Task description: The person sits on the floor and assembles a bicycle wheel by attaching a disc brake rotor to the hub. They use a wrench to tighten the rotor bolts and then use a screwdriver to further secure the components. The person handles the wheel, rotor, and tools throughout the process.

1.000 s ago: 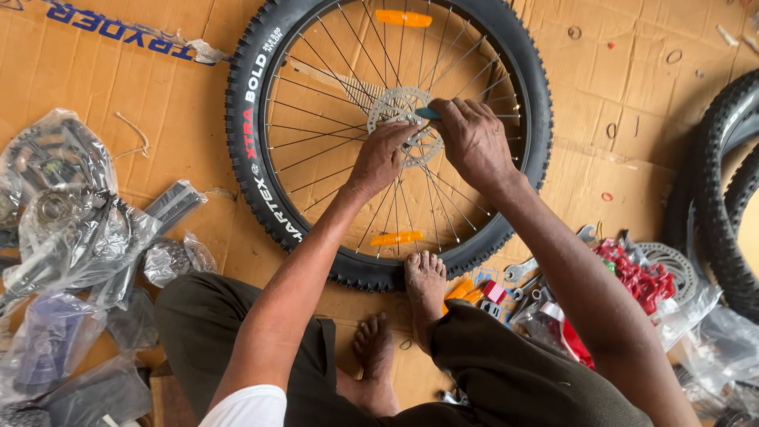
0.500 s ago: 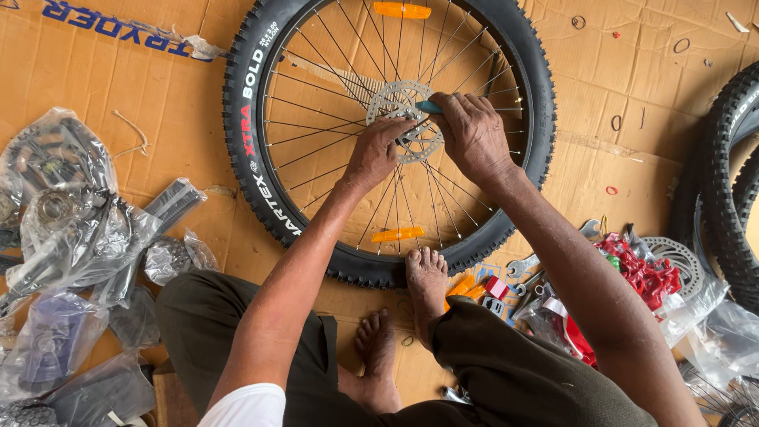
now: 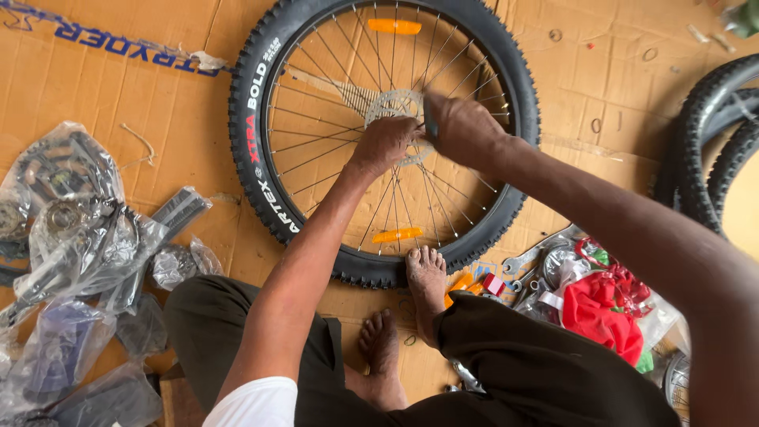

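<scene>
Bicycle wheel (image 3: 261, 150) flat on cardboard floor (image 3: 118, 87), disc rotor (image 3: 393, 103) at hub, left hand (image 3: 385, 142) at its 7 o'clock pinching the rotor edge, right hand (image 3: 462, 130) at 3 o'clock closed around a dark tool (image 3: 431, 126)

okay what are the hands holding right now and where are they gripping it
The right hand grips a small dark tool around its handle. The left hand rests on the disc at the wheel's hub; a grip cannot be told.

Flattened brown corrugated cardboard sheets (image 3: 118, 87) cover the floor. Lying flat on them: a black knobby-tyred spoked bicycle wheel (image 3: 253, 142) with orange reflectors, centre; clear plastic bags of metal bicycle parts (image 3: 79, 229), left; two further black tyres (image 3: 711, 134), right edge; a red cloth (image 3: 601, 316) among small metal parts and spanners, lower right.
</scene>
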